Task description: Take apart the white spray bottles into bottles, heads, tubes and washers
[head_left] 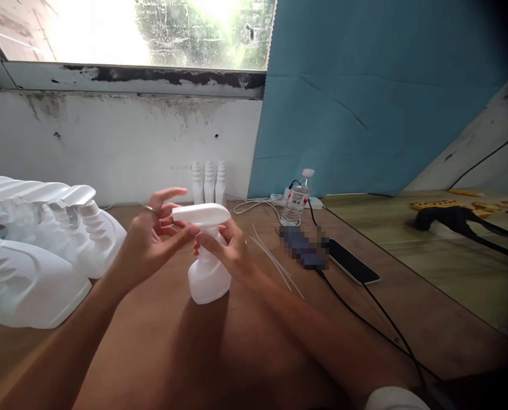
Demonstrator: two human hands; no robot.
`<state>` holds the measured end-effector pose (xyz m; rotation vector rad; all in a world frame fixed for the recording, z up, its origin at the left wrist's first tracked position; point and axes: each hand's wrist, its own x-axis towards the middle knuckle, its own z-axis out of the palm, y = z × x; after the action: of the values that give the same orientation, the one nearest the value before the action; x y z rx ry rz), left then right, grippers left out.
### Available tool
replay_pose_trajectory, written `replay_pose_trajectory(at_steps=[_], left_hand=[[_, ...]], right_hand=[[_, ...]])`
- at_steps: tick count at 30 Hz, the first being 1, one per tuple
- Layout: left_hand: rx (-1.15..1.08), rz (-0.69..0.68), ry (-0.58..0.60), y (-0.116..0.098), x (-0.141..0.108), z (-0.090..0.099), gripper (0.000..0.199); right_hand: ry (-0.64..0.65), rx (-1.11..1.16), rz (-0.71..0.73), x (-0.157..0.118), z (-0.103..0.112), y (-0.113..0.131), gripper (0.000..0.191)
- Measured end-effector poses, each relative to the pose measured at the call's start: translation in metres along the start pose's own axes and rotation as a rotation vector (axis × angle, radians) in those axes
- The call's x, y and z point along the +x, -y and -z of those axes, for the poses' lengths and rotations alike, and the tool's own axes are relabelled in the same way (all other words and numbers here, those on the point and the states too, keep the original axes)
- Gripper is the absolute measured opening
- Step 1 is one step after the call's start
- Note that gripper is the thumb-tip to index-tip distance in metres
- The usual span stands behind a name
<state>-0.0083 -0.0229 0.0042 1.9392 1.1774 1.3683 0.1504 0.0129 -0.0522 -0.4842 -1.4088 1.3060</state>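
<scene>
A white spray bottle (209, 280) stands upright on the brown table, with a white spray head (203, 214) on its neck. My right hand (232, 249) wraps round the neck from the right, its thumb across the front. On the left side, my left hand (154, 239) touches the spray head with its thumb near the trigger area. The other fingers of this hand are spread and raised, and a ring shows on one. Both hands and the head hide most of the neck.
White spray bottles (32, 273) crowd the left side. Three slim white bottles (209, 183) stand by the wall. To the right are thin white tubes (275, 263), a water bottle (296, 199), a phone (351, 262), a blurred dark-blue object (303, 249) and cables.
</scene>
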Motion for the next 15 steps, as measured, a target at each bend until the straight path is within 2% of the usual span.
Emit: replay_pose_trajectory(at_steps=[4, 7, 9, 11, 15], left_hand=[[-0.190, 0.027, 0.009, 0.037, -0.035, -0.028, 0.043], [-0.057, 0.078, -0.004, 0.069, -0.066, -0.049, 0.047], [-0.010, 0.165, 0.073, 0.085, -0.081, -0.060, 0.055], [0.032, 0.229, 0.115, 0.094, -0.090, -0.067, 0.054], [0.107, 0.268, 0.068, 0.097, -0.093, -0.073, 0.047]], right_hand=[[-0.084, -0.185, -0.019, 0.000, -0.005, 0.004, 0.038], [-0.185, -0.374, -0.076, 0.003, -0.008, 0.009, 0.041], [-0.223, -0.497, -0.094, 0.005, -0.008, 0.011, 0.043], [-0.226, -0.622, -0.081, 0.005, -0.009, 0.012, 0.042], [-0.223, -0.727, 0.042, 0.003, -0.013, 0.008, 0.036]])
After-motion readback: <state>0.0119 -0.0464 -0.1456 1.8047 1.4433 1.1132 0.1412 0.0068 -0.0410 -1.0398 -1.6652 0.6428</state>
